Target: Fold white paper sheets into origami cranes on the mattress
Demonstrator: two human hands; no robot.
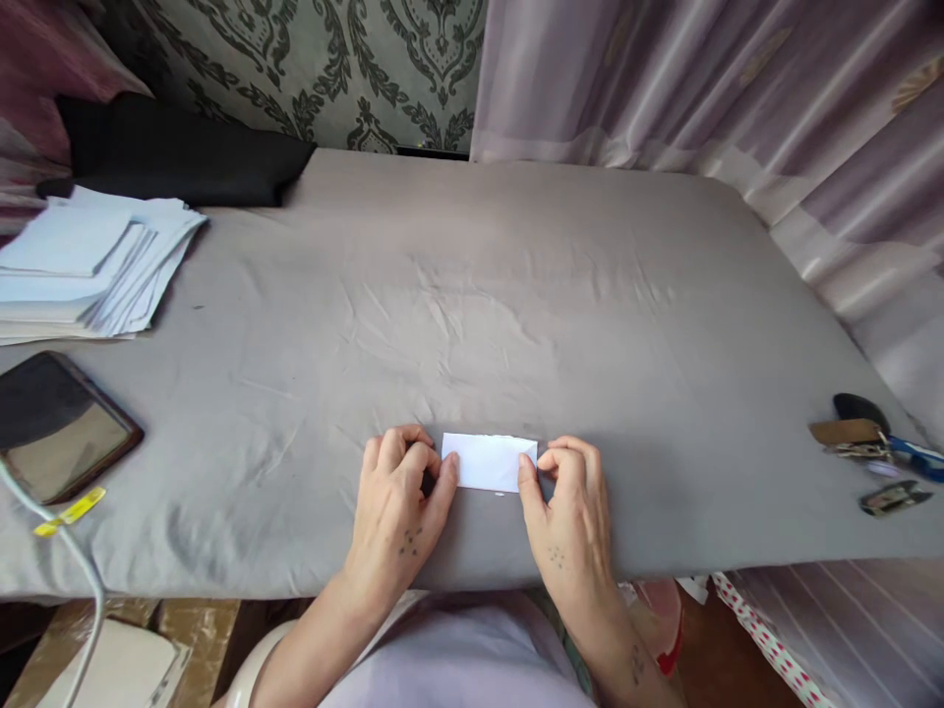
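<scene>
A small white rectangle of paper (488,463), which looks folded, is held just above or on the grey cloth near the front edge. Its upper edge is slightly ragged. My left hand (402,492) pinches the left end, thumb on top and fingers curled behind. At the right end my right hand (571,501) has the same kind of pinch, its thumb over the corner. A tiny white scrap (500,494) shows just below the paper's lower edge. The fingertips under the paper are hidden.
Grey cloth (472,295) with wrinkles covers the table. To the left are a stack of white papers (88,265), a black folded fabric (184,152), a dark tablet (63,423) and a white cable (92,570) with a yellow tag. Keys (859,442) and small items lie far right.
</scene>
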